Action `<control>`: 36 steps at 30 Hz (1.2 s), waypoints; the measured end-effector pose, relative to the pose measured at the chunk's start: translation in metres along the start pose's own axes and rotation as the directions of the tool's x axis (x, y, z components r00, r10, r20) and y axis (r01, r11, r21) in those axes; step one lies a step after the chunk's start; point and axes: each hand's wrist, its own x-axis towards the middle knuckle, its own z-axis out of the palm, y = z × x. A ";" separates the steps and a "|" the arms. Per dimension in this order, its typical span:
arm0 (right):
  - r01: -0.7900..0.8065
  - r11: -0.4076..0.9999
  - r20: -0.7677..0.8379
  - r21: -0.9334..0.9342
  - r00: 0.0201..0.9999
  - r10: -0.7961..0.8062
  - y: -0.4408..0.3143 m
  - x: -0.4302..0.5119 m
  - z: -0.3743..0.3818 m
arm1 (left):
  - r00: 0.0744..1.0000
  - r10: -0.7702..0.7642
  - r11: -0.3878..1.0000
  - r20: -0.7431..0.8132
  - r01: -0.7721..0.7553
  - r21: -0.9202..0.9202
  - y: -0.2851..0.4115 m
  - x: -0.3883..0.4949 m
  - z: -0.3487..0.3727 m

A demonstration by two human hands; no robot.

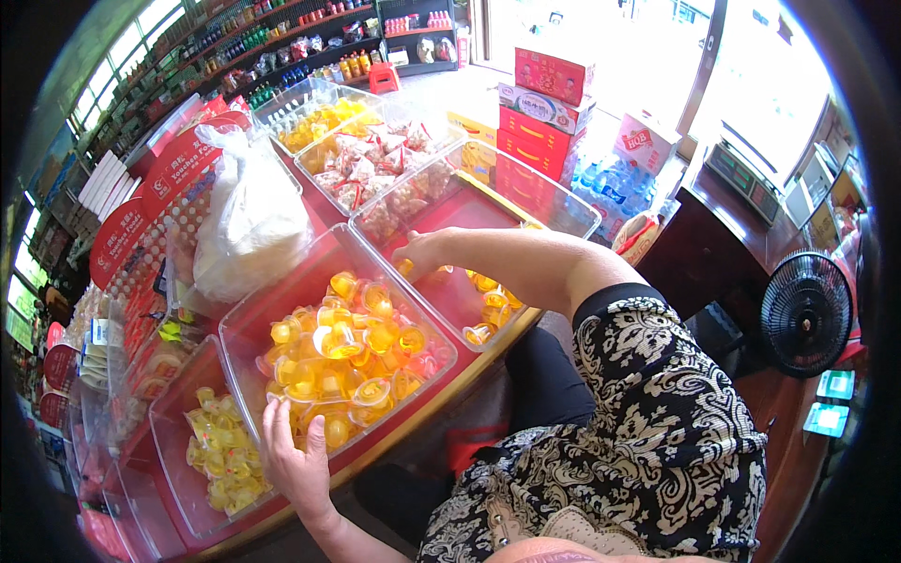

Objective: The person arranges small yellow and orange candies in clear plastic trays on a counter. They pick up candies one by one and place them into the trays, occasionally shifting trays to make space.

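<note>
A clear plastic bin (234,336) holds a heap of orange jelly cups (331,376), with some pink ones at its right side. My left hand (295,443) rests at this bin's near left corner, its fingers apart beside the cups. My right hand (421,255) reaches into the clear bin to the right (468,343), near its left wall. An orange jelly cup (405,267) shows at the fingers; whether they grip it cannot be told. More orange cups (493,299) lie along that bin's near side, partly under my forearm. Yellow jelly cups (222,450) fill part of the leftmost bin.
Bins of wrapped snacks (373,158) and yellow cups (327,119) stand farther back. A white plastic bag (246,211) sits beyond the middle bin. Stacked cartons (538,141) and bottled water (612,179) are at the right, near a counter with a black fan (807,313).
</note>
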 end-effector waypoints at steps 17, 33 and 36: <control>0.019 0.998 -0.128 0.056 0.992 -0.012 0.003 -0.046 -0.058 | 0.999 0.016 1.000 -0.039 -0.015 0.012 -0.004 0.002 0.007; 0.324 0.930 -0.336 -0.174 0.868 -0.366 -0.167 -0.081 -0.079 | 0.996 0.047 0.999 -0.071 -0.047 -0.001 -0.010 0.002 0.011; 0.214 0.927 -0.210 -0.307 0.935 -0.285 -0.166 -0.065 -0.073 | 0.998 0.041 0.999 -0.052 -0.042 -0.012 -0.006 0.004 0.015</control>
